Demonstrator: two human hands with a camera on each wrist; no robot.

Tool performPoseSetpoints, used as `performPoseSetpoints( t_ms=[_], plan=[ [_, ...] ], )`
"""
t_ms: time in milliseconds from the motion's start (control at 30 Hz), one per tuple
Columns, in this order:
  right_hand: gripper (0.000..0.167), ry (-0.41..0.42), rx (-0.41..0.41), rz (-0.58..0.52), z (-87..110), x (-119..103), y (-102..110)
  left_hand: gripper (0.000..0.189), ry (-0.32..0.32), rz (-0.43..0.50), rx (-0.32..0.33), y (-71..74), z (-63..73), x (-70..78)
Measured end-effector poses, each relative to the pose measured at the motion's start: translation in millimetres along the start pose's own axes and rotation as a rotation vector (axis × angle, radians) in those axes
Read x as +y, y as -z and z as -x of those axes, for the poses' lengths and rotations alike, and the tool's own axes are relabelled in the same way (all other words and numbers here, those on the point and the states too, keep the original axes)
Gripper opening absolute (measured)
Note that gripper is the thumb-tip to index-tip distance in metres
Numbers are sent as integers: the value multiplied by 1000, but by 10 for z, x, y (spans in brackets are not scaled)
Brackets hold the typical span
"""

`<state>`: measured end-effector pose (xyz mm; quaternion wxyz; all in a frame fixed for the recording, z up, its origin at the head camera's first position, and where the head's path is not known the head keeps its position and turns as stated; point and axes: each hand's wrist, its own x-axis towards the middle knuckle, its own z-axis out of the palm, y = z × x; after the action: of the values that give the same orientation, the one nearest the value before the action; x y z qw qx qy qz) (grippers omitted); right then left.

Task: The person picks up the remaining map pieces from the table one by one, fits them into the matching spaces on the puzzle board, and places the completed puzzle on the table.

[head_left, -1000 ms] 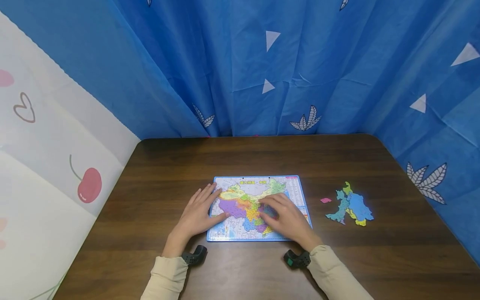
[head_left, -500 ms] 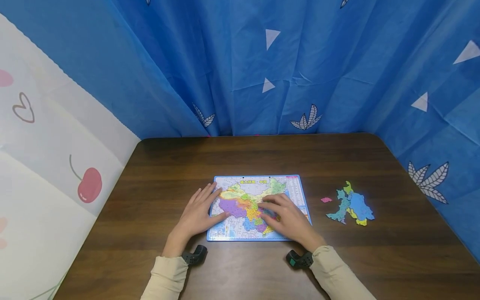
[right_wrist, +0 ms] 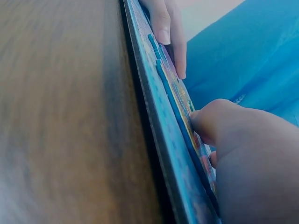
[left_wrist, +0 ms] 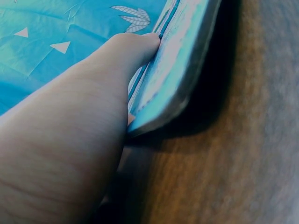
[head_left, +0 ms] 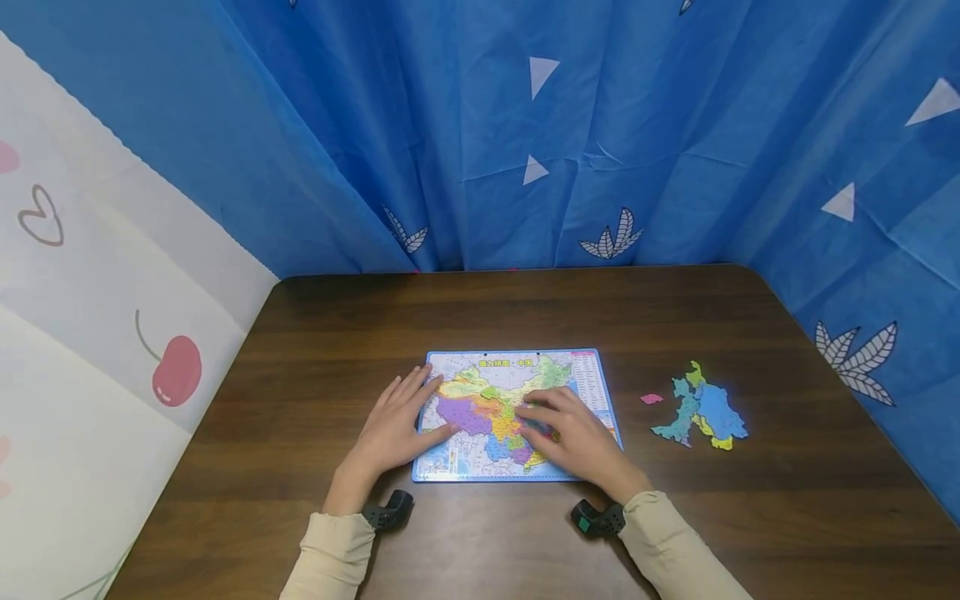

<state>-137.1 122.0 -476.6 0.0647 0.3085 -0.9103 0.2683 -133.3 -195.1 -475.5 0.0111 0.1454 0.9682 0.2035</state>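
A map puzzle board (head_left: 468,467) with a blue border lies on the table, its coloured map pieces set across the middle. My left hand (head_left: 397,425) rests spread over the board's left edge, thumb pointing inward; in the left wrist view the thumb (left_wrist: 135,49) lies on the board. My right hand (head_left: 577,437) is over the right part of the map, fingers bent and fingertips at the pieces. In the right wrist view its thumb (right_wrist: 208,121) presses at the raised puzzle pieces (right_wrist: 180,105). I cannot tell whether it pinches a piece, as the fingers hide that spot.
Right of the board, loose puzzle pieces lie on the table (head_left: 480,550): a large blue piece (head_left: 720,412), a teal one (head_left: 681,421), yellow-green ones and a small pink piece (head_left: 651,399) set apart. A blue curtain (head_left: 495,150) hangs behind the table.
My right hand has shifted slightly right on the map, and its fingers have spread a little. The left hand and the loose pieces stay where they were.
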Motion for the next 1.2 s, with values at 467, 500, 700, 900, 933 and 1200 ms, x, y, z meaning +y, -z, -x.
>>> performPoseSetpoints(
  t_ms=[467, 500, 700, 900, 933, 1200],
  plan=[
    [33, 14, 43, -16, 12, 7, 6, 89, 15, 8, -15, -9, 19, 7],
    [33, 12, 49, -18, 13, 8, 9, 89, 12, 7, -15, -4, 17, 8],
    [33, 5, 93, -2, 21, 21, 38, 89, 8, 4, -15, 12, 0, 6],
    [35, 17, 157, 20, 25, 65, 79, 89, 6, 5, -4, 5, -4, -4],
    [35, 11, 163, 17, 28, 72, 90, 89, 2, 6, -2, 4, -3, -5],
    [39, -37, 198, -6, 56, 154, 157, 89, 6, 5, -6, -8, -4, -9]
  ],
)
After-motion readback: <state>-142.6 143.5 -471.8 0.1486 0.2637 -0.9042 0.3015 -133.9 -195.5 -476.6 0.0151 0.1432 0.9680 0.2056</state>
